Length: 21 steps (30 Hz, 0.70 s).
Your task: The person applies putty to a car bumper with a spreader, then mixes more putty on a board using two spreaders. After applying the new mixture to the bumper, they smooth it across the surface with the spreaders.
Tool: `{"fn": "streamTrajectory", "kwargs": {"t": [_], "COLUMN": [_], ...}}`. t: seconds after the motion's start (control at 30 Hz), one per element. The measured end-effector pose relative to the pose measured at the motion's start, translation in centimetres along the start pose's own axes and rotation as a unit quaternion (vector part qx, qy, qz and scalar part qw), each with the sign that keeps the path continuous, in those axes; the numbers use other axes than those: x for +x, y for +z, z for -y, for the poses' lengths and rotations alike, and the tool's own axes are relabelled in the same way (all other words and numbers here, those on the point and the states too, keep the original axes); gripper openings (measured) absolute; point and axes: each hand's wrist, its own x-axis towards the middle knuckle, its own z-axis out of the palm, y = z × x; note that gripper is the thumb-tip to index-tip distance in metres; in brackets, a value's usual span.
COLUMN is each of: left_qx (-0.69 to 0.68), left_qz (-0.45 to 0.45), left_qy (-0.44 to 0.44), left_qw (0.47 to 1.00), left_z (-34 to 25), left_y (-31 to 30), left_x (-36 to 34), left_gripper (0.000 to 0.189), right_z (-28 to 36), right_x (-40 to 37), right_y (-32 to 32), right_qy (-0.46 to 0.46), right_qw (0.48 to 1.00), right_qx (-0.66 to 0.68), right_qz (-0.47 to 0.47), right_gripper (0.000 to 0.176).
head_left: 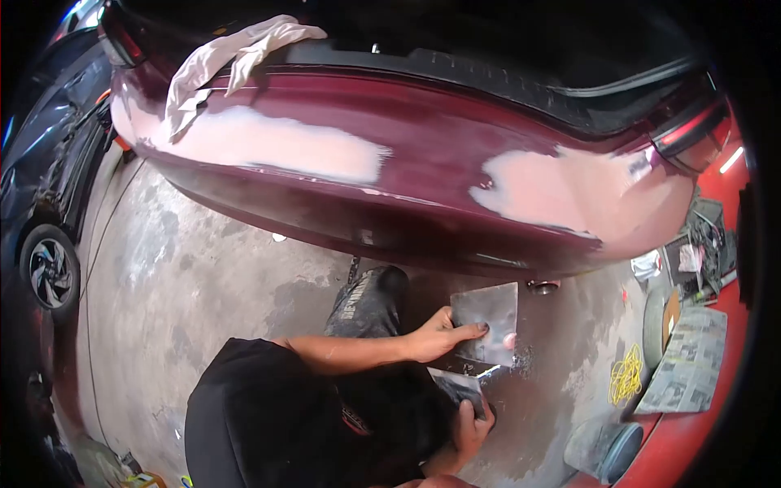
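Stained concrete floor (203,268) is shown in the head view beneath a maroon rear bumper (435,154), by which the upper part of the scene is crossed. Two dull, ragged-edged pale pink patches (285,150) are borne on the bumper, and a white cloth (213,69) is draped over its left part. At left, a dark car (41,154) is seen; at right, yellow cord (626,376), a newsprint-like sheet (687,362) and a bucket (622,451) are placed near a red surface (691,455). Below the bumper, a grey square plate (496,309) is gripped by the left hand (442,335), the thumb being laid across its face; just below, a second plate (457,385) is gripped by the right hand (472,427)
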Motion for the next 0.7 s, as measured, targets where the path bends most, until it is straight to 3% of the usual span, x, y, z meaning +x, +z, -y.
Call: {"fn": "streamTrajectory", "kwargs": {"t": [0.13, 0.17, 0.27, 0.3, 0.33, 0.37, 0.43, 0.47, 0.5, 0.53, 0.6, 0.7], "left_qx": [0.060, 0.094, 0.153, 0.167, 0.061, 0.097, 0.028, 0.109, 0.127, 0.167, 0.193, 0.203], "left_qz": [-0.012, -0.033, -0.124, -0.175, -0.278, -0.283, -0.334, -0.252, -0.282, -0.294, -0.287, -0.279], "left_qy": [0.057, 0.069, 0.113, 0.107, 0.145, 0.125, 0.160, 0.186, 0.239, 0.223, 0.281, 0.271], "left_qw": [0.997, 0.993, 0.974, 0.964, 0.948, 0.946, 0.929, 0.944, 0.921, 0.915, 0.895, 0.899], "left_z": [-4.7, -5.9, -8.7, -10.0, -10.8, -10.8, -12.6, -12.8, -12.9, -13.8, -14.0, -14.6], "left_y": [-1.4, -1.5, -1.3, -0.8, 1.2, -0.4, 1.0, -1.0, -0.8, -0.2, -0.7, 0.0], "left_x": [-1.9, -2.8, -5.4, -6.5, -6.6, -7.5, -8.1, -9.0, -8.7, -9.1, -9.1, -9.6], "left_gripper": [0.021, 0.020, 0.019, 0.018, 0.018, 0.017, 0.015, 0.014, 0.013, 0.012, 0.012, 0.011], "right_z": [2.9, 6.0, 8.4, 8.4, 8.5, 9.8, 12.7, 13.8, 14.4, 15.0, 15.6, 16.2], "right_x": [0.5, 0.9, 2.3, 3.1, 3.6, 4.0, 4.5, 4.7, 5.0, 5.2, 5.6, 6.1], "right_y": [-0.2, 2.2, 3.9, 4.5, 5.1, 6.2, 8.0, 8.7, 9.4, 9.9, 10.7, 12.0], "right_qy": [-0.095, -0.193, -0.349, -0.385, -0.414, -0.451, -0.511, -0.543, -0.561, -0.583, -0.597, -0.620], "right_qw": [0.989, 0.961, 0.846, 0.840, 0.833, 0.802, 0.741, 0.711, 0.693, 0.674, 0.656, 0.630], "right_qx": [-0.018, -0.127, -0.385, -0.373, -0.364, -0.391, -0.436, -0.447, -0.452, -0.453, -0.461, -0.467], "right_qz": [-0.110, -0.150, -0.119, -0.080, -0.046, -0.023, 0.003, 0.010, 0.003, 0.000, 0.012, 0.013], "right_gripper": [0.041, 0.045, 0.045, 0.043, 0.042, 0.039, 0.034, 0.032, 0.031, 0.031, 0.036, 0.040]}}
